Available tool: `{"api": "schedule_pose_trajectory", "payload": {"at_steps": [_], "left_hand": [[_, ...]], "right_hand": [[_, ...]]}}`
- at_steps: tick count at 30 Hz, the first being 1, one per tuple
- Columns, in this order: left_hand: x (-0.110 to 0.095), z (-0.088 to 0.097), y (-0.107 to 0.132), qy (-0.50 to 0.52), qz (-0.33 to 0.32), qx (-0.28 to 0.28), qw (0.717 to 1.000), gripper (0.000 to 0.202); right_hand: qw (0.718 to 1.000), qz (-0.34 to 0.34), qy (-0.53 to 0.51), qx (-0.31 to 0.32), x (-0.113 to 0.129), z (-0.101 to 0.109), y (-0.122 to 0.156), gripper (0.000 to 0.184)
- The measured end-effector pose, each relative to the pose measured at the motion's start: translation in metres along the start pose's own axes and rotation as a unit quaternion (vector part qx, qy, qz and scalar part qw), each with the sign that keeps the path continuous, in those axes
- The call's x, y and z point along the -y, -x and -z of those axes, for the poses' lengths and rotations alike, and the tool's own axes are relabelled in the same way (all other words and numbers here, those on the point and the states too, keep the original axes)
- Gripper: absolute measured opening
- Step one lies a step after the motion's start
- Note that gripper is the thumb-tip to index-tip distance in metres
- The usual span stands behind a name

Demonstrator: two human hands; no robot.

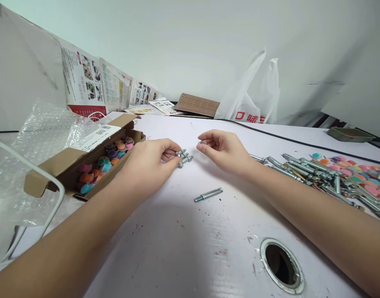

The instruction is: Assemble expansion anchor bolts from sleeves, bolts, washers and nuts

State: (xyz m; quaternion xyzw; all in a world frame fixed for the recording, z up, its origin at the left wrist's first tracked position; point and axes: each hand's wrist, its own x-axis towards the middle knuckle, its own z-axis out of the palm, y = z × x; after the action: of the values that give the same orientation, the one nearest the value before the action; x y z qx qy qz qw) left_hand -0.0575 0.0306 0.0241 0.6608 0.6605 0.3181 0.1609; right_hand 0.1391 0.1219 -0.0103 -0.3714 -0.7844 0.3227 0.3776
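My left hand (152, 159) is closed in a pinch around several small metal bolts (185, 157), whose ends stick out past the fingertips above the white table. To its right, my right hand (224, 150) has thumb and fingers curled together. A tiny greyish bit shows at those fingertips, too small to name. The two hands are apart. On the table below them lies a single silver expansion bolt (208, 194). Beyond my right forearm a heap of similar metal bolts (326, 176) is spread out, partly hidden by the arm.
An open cardboard box (61, 165) with colourful small discs stands left, beside bubble wrap (19, 174) and a white cable (55, 178). More coloured discs (348, 165) lie right. A ringed table hole (264, 252) is in front; a plastic bag (247, 99) stands behind.
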Motion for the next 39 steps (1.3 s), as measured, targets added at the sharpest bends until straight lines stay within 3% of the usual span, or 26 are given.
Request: {"api": "schedule_pose_trajectory", "payload": {"at_steps": [3,7,11,16,20,25,30,34,37,39], "left_hand": [[0.003,-0.006,0.001,0.055,0.015,0.009,0.998,0.036],[0.008,-0.016,0.002,0.106,0.007,0.025,0.994,0.044],[0.010,-0.020,0.001,0.120,-0.009,0.037,0.992,0.041],[0.012,-0.022,0.001,0.106,-0.046,0.064,0.991,0.030],[0.017,-0.029,0.001,0.019,-0.075,0.085,0.993,0.023],[0.021,-0.032,-0.003,-0.064,-0.085,0.113,0.988,0.023],[0.018,-0.025,-0.005,-0.133,-0.100,0.130,0.977,0.028],[0.017,-0.019,-0.005,-0.107,-0.092,0.132,0.981,0.028],[0.018,-0.016,-0.005,-0.071,-0.051,0.132,0.987,0.028],[0.018,-0.014,-0.006,-0.059,-0.028,0.122,0.990,0.028]], "right_hand": [[0.994,0.045,-0.063,0.073,0.025,0.000,0.007,0.026],[0.985,0.106,0.047,0.127,0.041,-0.003,0.012,0.021],[0.981,0.109,0.078,0.141,0.040,-0.004,0.010,0.024],[0.976,0.126,0.113,0.137,0.038,-0.003,0.010,0.025],[0.974,0.124,0.132,0.138,0.035,0.000,0.009,0.025],[0.973,0.071,0.166,0.141,0.030,0.010,0.008,0.022],[0.967,-0.006,0.218,0.130,0.028,0.009,0.009,0.043],[0.964,-0.019,0.236,0.122,0.026,0.001,0.014,0.058],[0.973,-0.014,0.199,0.113,0.022,0.001,0.017,0.045],[0.979,0.044,0.157,0.122,0.019,0.003,0.019,0.040]]}}
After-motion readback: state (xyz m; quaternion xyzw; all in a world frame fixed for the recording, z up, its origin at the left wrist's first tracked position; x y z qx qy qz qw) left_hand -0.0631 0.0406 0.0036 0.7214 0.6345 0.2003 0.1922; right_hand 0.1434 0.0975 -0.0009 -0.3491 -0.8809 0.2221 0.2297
